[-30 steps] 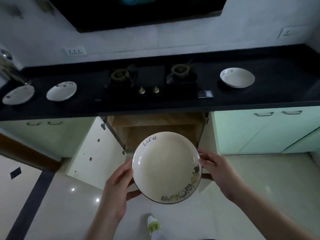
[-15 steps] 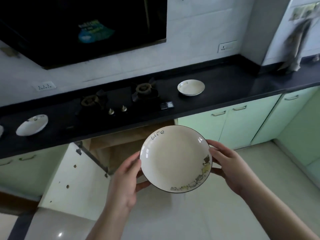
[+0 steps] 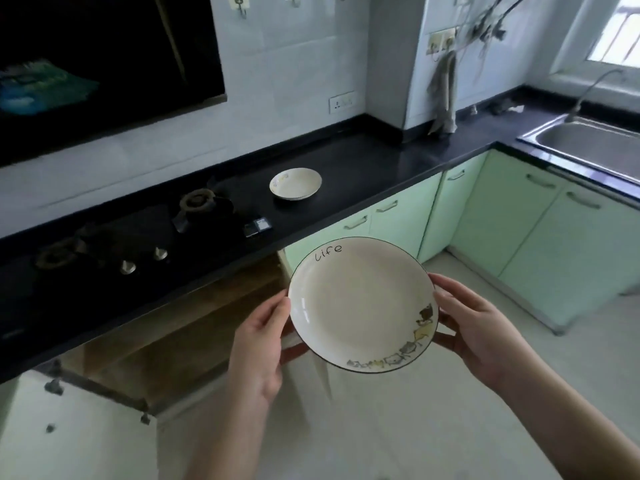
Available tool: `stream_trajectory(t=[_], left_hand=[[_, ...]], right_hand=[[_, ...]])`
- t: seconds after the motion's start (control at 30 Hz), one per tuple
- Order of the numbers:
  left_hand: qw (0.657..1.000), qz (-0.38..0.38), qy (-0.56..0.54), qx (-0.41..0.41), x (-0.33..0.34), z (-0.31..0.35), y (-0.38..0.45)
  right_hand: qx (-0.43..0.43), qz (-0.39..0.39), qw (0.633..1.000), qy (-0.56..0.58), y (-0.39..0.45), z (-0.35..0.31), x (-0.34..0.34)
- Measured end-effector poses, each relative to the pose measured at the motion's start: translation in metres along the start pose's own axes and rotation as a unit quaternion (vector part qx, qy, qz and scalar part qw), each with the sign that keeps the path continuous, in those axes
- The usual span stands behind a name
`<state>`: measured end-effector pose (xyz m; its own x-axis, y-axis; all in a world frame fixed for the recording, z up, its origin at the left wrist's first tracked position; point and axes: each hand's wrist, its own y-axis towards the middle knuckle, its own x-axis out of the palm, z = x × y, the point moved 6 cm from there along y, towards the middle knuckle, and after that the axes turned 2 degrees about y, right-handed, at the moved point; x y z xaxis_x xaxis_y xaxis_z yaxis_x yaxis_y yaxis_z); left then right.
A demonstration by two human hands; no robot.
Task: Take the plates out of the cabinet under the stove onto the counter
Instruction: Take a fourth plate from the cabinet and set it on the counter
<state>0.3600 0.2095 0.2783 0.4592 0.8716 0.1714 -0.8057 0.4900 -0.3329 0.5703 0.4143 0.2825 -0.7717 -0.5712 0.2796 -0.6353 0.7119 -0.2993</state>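
Note:
I hold a cream plate (image 3: pixel 360 303) with the word "life" and small cartoon figures on its rim, level and at waist height in front of the counter. My left hand (image 3: pixel 258 344) grips its left edge and my right hand (image 3: pixel 474 323) grips its right edge. A second plate (image 3: pixel 295 183) rests on the black counter (image 3: pixel 381 168) to the right of the stove (image 3: pixel 114 237). The cabinet under the stove (image 3: pixel 180 327) stands open, its wooden inside visible, with its white door (image 3: pixel 69 434) swung out at lower left.
Pale green cabinet doors (image 3: pixel 519 230) run under the counter to the right. A steel sink (image 3: pixel 595 143) with a tap sits in the far right corner. A cloth (image 3: pixel 443 95) hangs on the wall. The range hood (image 3: pixel 97 64) hangs above the stove.
My view has swung right and the plate has risen toward counter height. The two plates at the counter's left end have left the frame; the sink corner has come into view.

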Motion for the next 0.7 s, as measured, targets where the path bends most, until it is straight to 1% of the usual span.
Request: stream_trajectory(t=[0.1, 0.23, 0.4, 0.57, 0.7], left_hand=[[0.999, -0.042, 0.006, -0.030, 0.030, -0.011, 0.010], [0.995, -0.084, 0.006, -0.048, 0.076, -0.015, 0.015], [0.995, -0.087, 0.039, -0.030, 0.136, -0.009, 0.033], [0.991, -0.112, 0.075, -0.002, 0.224, -0.004, 0.052], [0.989, -0.125, 0.079, 0.002, 0.292, 0.000, 0.063]], right_hand=[[-0.010, 0.032, 0.999, 0.003, -0.010, -0.004, -0.027], [-0.026, 0.056, 0.998, 0.019, -0.015, -0.019, -0.059], [-0.046, 0.071, 0.995, 0.046, 0.002, -0.034, -0.105], [-0.074, 0.092, 0.991, 0.060, 0.035, -0.063, -0.166], [-0.082, 0.090, 0.990, 0.066, 0.062, -0.096, -0.218]])
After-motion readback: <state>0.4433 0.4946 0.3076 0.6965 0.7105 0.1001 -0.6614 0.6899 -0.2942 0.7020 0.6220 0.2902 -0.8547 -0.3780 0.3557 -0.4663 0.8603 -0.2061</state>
